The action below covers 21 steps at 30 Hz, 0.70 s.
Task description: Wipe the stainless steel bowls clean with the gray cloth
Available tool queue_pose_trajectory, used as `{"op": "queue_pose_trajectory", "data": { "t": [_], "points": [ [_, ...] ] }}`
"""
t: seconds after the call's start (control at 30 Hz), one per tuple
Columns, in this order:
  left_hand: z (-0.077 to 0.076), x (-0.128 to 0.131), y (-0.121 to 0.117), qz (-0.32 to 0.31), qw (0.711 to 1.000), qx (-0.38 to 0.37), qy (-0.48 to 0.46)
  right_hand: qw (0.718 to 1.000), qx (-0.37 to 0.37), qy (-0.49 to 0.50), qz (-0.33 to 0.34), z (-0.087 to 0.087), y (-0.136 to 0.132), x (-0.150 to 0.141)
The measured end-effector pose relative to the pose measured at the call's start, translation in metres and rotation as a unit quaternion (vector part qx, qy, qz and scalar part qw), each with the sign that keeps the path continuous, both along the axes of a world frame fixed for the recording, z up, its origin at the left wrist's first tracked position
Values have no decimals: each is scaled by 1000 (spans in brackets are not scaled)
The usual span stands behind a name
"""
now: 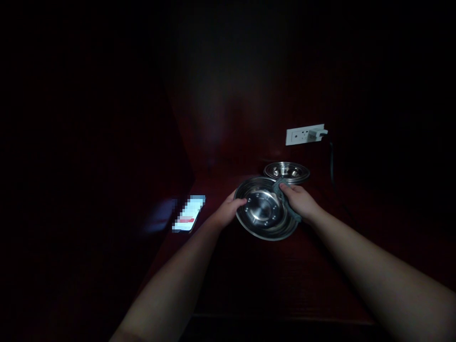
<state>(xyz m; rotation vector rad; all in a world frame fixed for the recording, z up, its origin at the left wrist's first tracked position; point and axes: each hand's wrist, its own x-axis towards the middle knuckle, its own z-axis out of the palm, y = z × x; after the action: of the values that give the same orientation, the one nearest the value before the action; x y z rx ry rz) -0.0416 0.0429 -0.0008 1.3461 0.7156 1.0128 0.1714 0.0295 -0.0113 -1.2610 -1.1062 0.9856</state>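
A shiny steel bowl (264, 211) is tilted toward me over a dark red wooden surface (270, 280). My left hand (227, 210) grips its left rim, thumb inside the bowl. My right hand (301, 202) presses a grey cloth (281, 186) against the bowl's upper right rim, fingers closed on the cloth. A second steel bowl (287, 171) sits just behind, close to the wall.
The scene is very dark. A lit phone (189, 213) lies on the surface to the left of my left hand. A white wall socket (304, 135) with a plug and a dark cable (331, 161) hangs on the back wall, right of the bowls.
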Motion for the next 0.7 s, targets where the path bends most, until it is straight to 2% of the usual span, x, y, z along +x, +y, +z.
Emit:
{"op": "queue_pose_trajectory", "data": {
  "t": [0.2, 0.33, 0.5, 0.7],
  "points": [
    [-5, 7, -2, 39, 999, 24, 6, 999, 32, -20, -25, 2, 1, 2],
    [-10, 8, 2, 63, 997, 40, -13, 998, 40, 2, -43, 1, 3, 3],
    [-11, 7, 7, 79, 995, 59, -28, 997, 60, 36, -37, 0, 4, 2],
    [-13, 7, 10, 120, 988, 90, -36, 996, 90, 3, -25, -1, 5, 1]
  ]
}}
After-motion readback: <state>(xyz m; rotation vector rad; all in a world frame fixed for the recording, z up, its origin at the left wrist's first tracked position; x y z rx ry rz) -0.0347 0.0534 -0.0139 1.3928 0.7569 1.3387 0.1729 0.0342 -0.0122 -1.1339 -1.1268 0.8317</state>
